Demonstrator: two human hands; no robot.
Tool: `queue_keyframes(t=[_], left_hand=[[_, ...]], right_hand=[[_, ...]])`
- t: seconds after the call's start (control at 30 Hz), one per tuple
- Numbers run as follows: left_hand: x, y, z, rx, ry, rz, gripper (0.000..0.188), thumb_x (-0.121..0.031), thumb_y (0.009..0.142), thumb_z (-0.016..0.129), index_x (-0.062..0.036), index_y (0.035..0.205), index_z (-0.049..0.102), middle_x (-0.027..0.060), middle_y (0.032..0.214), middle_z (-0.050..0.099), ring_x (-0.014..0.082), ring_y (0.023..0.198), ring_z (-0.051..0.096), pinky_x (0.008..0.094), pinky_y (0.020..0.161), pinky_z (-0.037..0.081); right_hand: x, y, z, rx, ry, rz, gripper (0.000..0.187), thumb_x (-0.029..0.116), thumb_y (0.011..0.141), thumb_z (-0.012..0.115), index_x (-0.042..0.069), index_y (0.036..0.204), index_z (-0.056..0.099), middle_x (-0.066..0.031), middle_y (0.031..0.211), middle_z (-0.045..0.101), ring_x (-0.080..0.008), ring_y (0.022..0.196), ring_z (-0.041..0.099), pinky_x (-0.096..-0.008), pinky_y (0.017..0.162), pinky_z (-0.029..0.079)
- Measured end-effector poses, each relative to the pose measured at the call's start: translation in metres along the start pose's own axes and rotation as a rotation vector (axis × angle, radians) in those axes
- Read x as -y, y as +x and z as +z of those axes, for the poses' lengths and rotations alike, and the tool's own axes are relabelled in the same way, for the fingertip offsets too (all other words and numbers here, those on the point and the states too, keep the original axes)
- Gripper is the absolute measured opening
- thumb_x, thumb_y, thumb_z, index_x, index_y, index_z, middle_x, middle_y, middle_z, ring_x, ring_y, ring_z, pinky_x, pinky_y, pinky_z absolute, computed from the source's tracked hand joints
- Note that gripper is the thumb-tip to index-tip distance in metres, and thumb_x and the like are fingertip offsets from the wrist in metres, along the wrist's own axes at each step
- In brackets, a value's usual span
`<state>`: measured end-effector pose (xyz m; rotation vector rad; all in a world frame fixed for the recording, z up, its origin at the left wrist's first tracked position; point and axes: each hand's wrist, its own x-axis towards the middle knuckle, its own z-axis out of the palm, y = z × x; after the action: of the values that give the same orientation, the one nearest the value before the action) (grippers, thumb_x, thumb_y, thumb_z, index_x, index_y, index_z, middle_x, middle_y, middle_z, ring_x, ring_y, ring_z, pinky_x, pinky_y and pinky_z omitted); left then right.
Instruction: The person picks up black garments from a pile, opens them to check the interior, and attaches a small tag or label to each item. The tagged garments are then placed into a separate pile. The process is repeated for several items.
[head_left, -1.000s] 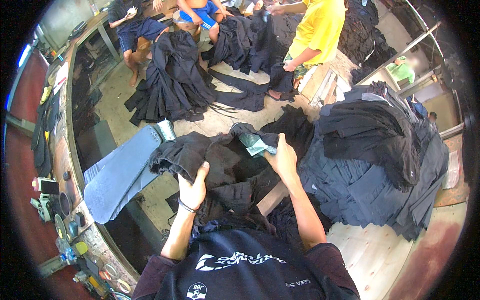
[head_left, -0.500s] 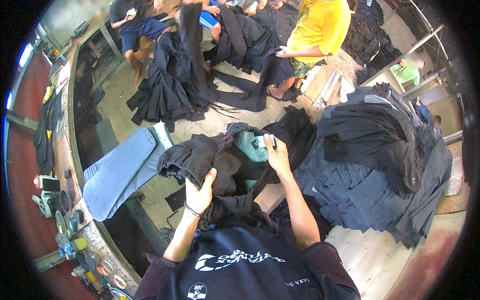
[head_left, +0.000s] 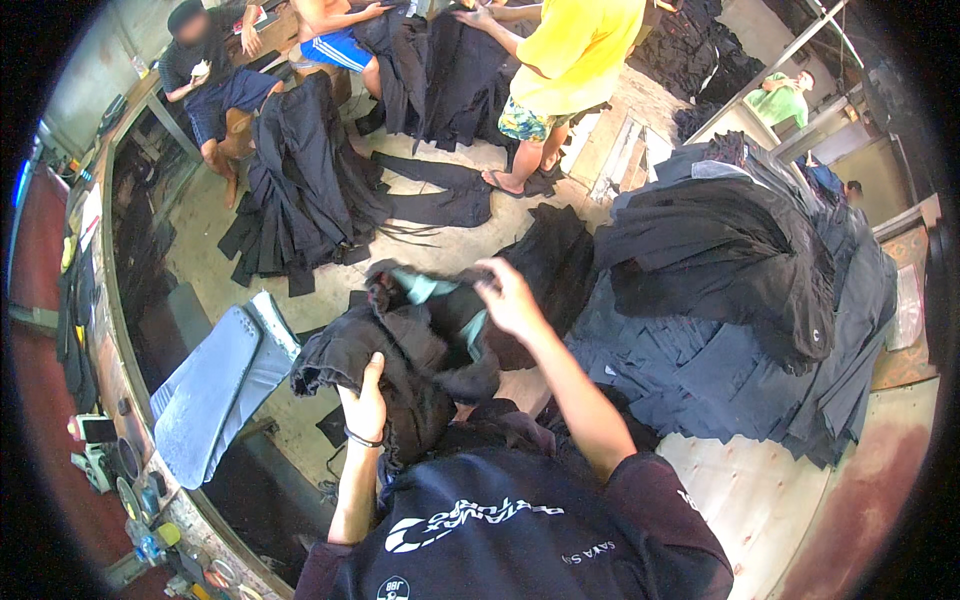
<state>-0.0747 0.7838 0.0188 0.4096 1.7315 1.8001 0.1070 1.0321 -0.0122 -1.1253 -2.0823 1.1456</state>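
I hold a black garment [head_left: 420, 340] with a pale teal lining bunched in front of my chest. My left hand [head_left: 365, 400], with a dark band at the wrist, grips its lower left folds. My right hand [head_left: 508, 298] pinches the garment's upper edge beside the teal lining. Part of the cloth hangs down over my lap and hides what lies beneath.
A tall stack of dark garments [head_left: 740, 300] fills the wooden table [head_left: 760, 500] on my right. A grey padded board [head_left: 210, 395] stands at my left. More black garments [head_left: 300, 190] lie on the floor, with a person in yellow [head_left: 570, 60] and seated people beyond.
Both hands have lifted the black garment higher and turned it, exposing more teal lining. My right hand moved up along its top edge. The person in yellow stepped nearer.
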Motion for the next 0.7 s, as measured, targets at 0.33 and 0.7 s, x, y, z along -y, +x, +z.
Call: queue_keyframes(t=[0.33, 0.7], left_hand=[[0.025, 0.009, -0.001, -0.195, -0.026, -0.032, 0.055, -0.015, 0.097, 0.076, 0.004, 0.144, 0.054, 0.015, 0.145, 0.06, 0.0268, 0.131, 0.056, 0.0383, 0.115, 0.041], [0.008, 0.001, 0.0, -0.077, 0.023, -0.103, 0.051, -0.015, 0.097, 0.075, 0.0024, 0.142, 0.058, 0.0124, 0.14, 0.063, 0.0244, 0.128, 0.058, 0.037, 0.112, 0.043]], right_hand=[[0.03, 0.109, -0.294, -0.242, -0.496, -0.004, 0.032, 0.018, 0.102, 0.065, 0.01, 0.131, 0.072, -0.0175, 0.128, 0.073, -0.0289, 0.123, 0.069, -0.0374, 0.105, 0.052], [-0.098, 0.068, -0.173, 0.218, -0.933, 0.354, 0.03, 0.032, 0.106, 0.054, 0.022, 0.12, 0.078, -0.0252, 0.114, 0.073, -0.0445, 0.109, 0.07, -0.0536, 0.096, 0.057]])
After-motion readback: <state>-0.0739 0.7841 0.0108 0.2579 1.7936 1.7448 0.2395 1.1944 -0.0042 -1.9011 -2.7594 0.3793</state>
